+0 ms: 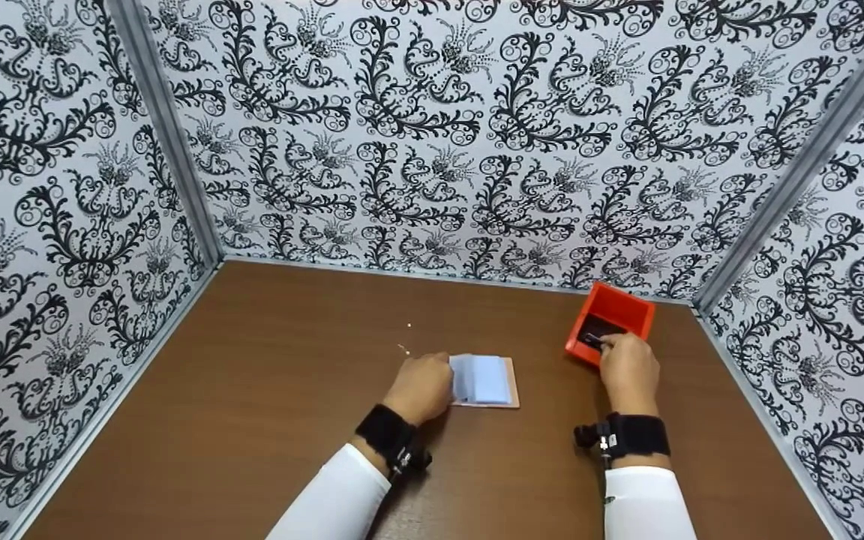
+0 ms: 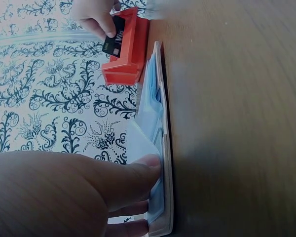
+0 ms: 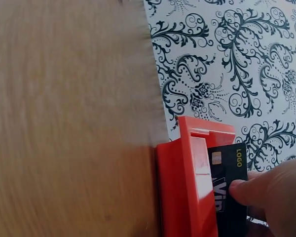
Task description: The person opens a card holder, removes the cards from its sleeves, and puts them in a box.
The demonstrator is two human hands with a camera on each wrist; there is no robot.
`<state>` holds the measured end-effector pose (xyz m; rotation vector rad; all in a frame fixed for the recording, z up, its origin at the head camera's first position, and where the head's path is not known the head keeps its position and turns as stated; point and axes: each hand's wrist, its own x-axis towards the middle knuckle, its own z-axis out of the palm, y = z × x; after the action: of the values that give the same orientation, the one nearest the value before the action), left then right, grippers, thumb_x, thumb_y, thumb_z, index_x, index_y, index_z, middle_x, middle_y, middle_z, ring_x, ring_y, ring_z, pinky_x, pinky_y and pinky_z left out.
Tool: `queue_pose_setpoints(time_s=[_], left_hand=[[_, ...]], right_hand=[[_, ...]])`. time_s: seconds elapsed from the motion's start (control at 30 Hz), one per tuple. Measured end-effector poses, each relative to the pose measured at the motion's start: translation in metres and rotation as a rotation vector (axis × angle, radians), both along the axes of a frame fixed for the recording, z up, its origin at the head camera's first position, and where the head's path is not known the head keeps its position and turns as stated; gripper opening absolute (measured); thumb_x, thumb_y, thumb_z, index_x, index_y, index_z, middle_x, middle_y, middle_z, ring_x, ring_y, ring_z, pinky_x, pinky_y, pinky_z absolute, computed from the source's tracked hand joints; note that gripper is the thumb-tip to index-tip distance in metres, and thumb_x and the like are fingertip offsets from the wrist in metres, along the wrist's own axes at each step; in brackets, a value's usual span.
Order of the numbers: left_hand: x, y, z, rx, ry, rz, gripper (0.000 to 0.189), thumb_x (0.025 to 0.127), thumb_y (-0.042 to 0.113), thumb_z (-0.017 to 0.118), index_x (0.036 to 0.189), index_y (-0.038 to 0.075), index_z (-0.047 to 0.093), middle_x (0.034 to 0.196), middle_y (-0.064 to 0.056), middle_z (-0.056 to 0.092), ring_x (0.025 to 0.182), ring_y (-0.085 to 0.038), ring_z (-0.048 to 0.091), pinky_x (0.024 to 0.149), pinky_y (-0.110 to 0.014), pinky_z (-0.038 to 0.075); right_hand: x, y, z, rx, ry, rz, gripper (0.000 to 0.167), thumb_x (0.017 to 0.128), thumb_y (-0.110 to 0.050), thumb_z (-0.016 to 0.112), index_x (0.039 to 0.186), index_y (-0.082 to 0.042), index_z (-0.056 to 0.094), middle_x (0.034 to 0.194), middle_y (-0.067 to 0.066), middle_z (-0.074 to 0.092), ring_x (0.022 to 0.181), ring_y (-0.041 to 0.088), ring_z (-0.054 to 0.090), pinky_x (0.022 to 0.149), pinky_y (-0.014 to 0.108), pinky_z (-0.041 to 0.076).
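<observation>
A small card holder [image 1: 492, 381] with clear bluish sleeves lies spread on the brown table. My left hand [image 1: 423, 386] is at its left side; in the left wrist view the thumb [image 2: 149, 162] presses a clear sleeve, with fingers behind it. At the red bin [image 1: 616, 304], my right hand [image 1: 631, 371] pinches a black card [image 3: 228, 185] printed "LOGO" and "Vip", with a gold chip. The card is tilted at the bin's opening, partly inside its rim. Whether other cards lie in the bin is hidden.
Patterned walls [image 1: 432, 150] with grey metal corner strips enclose the table [image 1: 289, 360] at the back and both sides. The red bin stands near the back right corner. Small bright specks [image 1: 406, 349] show on the tabletop beyond my left hand.
</observation>
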<state>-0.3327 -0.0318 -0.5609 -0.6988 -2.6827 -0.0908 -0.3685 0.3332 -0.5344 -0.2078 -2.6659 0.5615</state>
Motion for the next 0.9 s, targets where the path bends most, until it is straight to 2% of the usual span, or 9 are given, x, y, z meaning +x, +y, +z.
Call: queue_pose_setpoints(time_s=[0.27, 0.6, 0.7, 0.9], left_hand=[[-0.0015, 0.0001, -0.0018, 0.010, -0.019, -0.001, 0.017, 0.086, 0.025, 0.089, 0.089, 0.009, 0.084, 0.098, -0.004, 0.078, 0.089, -0.028, 0.079, 0.074, -0.047, 0.067], [-0.0022, 0.0008, -0.0022, 0.015, -0.035, 0.003, 0.017, 0.087, 0.025, 0.089, 0.089, 0.009, 0.084, 0.098, -0.004, 0.078, 0.090, -0.029, 0.079, 0.074, -0.048, 0.067], [-0.0009, 0.0013, -0.0002, 0.017, -0.043, 0.009, 0.015, 0.087, 0.023, 0.087, 0.089, 0.009, 0.084, 0.099, -0.005, 0.078, 0.091, -0.029, 0.079, 0.075, -0.048, 0.067], [0.0008, 0.0021, 0.0032, 0.061, -0.095, 0.025, 0.012, 0.089, 0.018, 0.085, 0.093, 0.007, 0.084, 0.101, -0.006, 0.079, 0.094, -0.031, 0.080, 0.080, -0.050, 0.067]], right_hand=[[-0.0030, -0.0022, -0.0026, -0.001, -0.082, 0.032, 0.029, 0.104, -0.008, 0.064, 0.125, -0.005, 0.084, 0.126, 0.031, 0.080, 0.108, 0.061, 0.076, 0.090, 0.072, 0.059], [-0.0013, -0.0032, 0.0043, 0.005, -0.184, 0.053, 0.036, 0.103, -0.014, 0.063, 0.132, -0.002, 0.081, 0.129, 0.036, 0.077, 0.110, 0.062, 0.074, 0.094, 0.073, 0.057], [-0.0010, -0.0045, 0.0049, 0.018, -0.173, 0.055, 0.034, 0.103, -0.015, 0.065, 0.128, -0.001, 0.082, 0.127, 0.036, 0.077, 0.106, 0.061, 0.075, 0.092, 0.073, 0.057], [-0.0007, -0.0075, 0.0048, 0.015, -0.063, 0.066, 0.026, 0.099, -0.012, 0.069, 0.114, 0.001, 0.085, 0.117, 0.033, 0.081, 0.102, 0.060, 0.077, 0.091, 0.072, 0.060]])
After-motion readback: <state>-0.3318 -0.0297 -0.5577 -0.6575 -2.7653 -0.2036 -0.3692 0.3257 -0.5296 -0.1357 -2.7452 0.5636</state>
